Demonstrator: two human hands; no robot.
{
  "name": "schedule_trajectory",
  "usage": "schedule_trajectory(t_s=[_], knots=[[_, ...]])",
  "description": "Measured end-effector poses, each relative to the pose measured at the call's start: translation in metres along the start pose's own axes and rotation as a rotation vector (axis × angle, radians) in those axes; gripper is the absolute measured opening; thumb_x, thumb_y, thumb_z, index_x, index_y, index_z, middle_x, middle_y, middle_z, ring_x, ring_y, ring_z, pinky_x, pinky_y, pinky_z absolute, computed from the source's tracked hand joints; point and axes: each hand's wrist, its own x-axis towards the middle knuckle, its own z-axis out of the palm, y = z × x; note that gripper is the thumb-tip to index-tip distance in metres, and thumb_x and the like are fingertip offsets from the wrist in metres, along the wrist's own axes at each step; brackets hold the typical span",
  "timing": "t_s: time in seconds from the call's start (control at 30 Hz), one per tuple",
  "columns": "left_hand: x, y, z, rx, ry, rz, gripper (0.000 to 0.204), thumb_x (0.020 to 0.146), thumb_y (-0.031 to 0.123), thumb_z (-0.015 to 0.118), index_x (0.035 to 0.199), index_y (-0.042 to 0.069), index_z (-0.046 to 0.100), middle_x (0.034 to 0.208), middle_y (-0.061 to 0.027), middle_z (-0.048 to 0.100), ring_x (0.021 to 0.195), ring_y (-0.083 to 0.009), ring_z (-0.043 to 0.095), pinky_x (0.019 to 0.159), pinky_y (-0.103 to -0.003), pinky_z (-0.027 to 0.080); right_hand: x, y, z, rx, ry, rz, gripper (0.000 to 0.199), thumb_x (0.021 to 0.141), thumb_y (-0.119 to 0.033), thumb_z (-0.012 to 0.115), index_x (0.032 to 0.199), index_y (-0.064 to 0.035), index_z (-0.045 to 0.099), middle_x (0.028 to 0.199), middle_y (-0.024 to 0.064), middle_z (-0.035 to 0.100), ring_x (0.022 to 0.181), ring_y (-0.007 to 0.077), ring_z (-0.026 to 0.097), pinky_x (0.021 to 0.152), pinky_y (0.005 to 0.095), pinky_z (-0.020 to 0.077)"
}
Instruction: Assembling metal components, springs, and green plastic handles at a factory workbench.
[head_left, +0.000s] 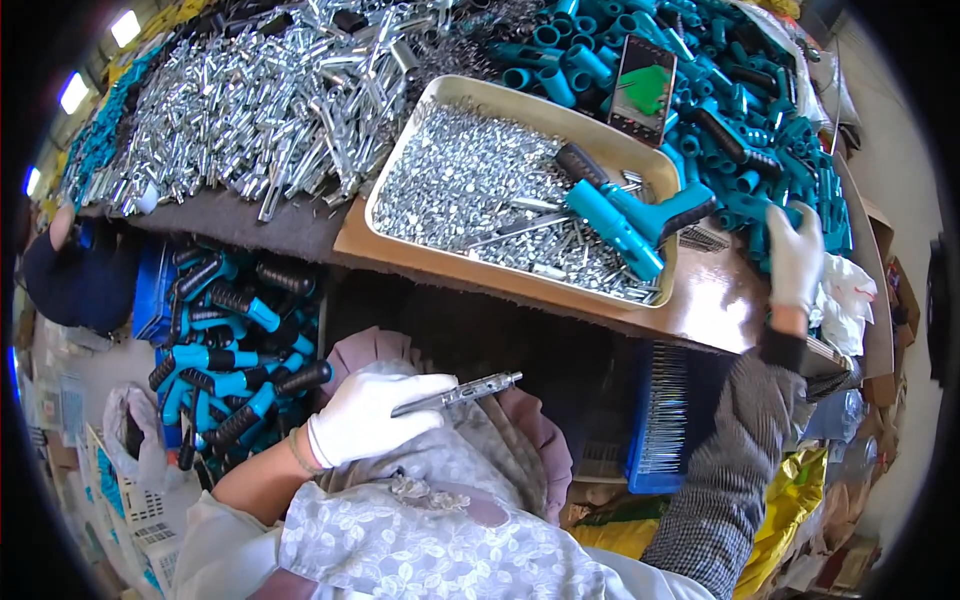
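Observation:
My left hand (375,418), in a white glove, is above my lap with its fingers closed around a slim metal tube assembly (482,387), silvery with slots along its side. The tube's free end points right. My right hand (796,262), also gloved in white, reaches to the right end of the bench, where its fingertips close on a teal plastic housing (752,206) at the pile's near edge. Between the hands stands a cream tray (393,165) of small metal pieces (470,165). A teal pistol-shaped housing with a black grip (625,225) lies across the tray's right side.
Loose metal tubes (250,110) are heaped at the far left. A phone (642,90) leans against the teal pile behind the tray. Below left, a blue crate (152,290) adjoins teal-and-black handles (235,350). A blue tray of thin metal rods (662,415) sits below the bench.

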Motion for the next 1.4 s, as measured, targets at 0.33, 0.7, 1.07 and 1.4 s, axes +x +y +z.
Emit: schedule_trajectory(t_s=[0.33, 0.7, 1.07, 1.4], knots=[[0.01, 0.002, -0.001, 0.015, -0.083, 0.031, 0.039, 0.085, 0.025, 0.073, 0.118, 0.006, 0.069, 0.079, -0.0165, 0.066, 0.07, -0.0342, 0.065, 0.065, -0.042, 0.051, -0.109, 0.019, 0.003, 0.278, -0.262, -0.002, 0.02, 0.084, -0.013, 0.07, 0.097, -0.0005, 0.062, 0.074, 0.0009, 0.057, 0.066, 0.011, 0.049, 0.064, 0.0281, 0.0445], [0.008, 0.009, -0.018, 0.011, -0.148, 0.017, 0.04, 0.083, 0.025, 0.076, 0.119, 0.01, 0.069, 0.089, -0.0142, 0.07, 0.077, -0.0309, 0.069, 0.069, -0.037, 0.055, -0.221, -0.048, -0.023, 0.526, -1.275, 0.266, 0.037, 0.079, -0.019, 0.077, 0.107, 0.0036, 0.071, 0.082, 0.0076, 0.069, 0.073, 0.0115, 0.062, 0.071, 0.0274, 0.052], [0.013, 0.012, -0.029, 0.08, -0.259, 0.101, 0.041, 0.079, 0.027, 0.081, 0.115, 0.01, 0.072, 0.09, -0.0108, 0.072, 0.076, -0.0281, 0.071, 0.068, -0.034, 0.056, -0.218, -0.045, 0.023, 0.769, -1.449, -0.003, 0.042, 0.077, -0.024, 0.085, 0.108, 0.0021, 0.072, 0.085, 0.0062, 0.072, 0.072, 0.0094, 0.062, 0.069, 0.025, 0.052], [0.016, -0.035, -0.002, -0.035, -0.186, 0.13, 0.038, 0.082, 0.033, 0.074, 0.116, 0.015, 0.071, 0.081, -0.0109, 0.071, 0.069, -0.0298, 0.068, 0.065, -0.038, 0.055, -0.242, -0.068, 0.072, 0.702, -1.465, -0.228, 0.037, 0.08, -0.026, 0.081, 0.108, -0.0039, 0.071, 0.092, 0.011, 0.073, 0.084, 0.0201, 0.069, 0.08, 0.0329, 0.0537]])
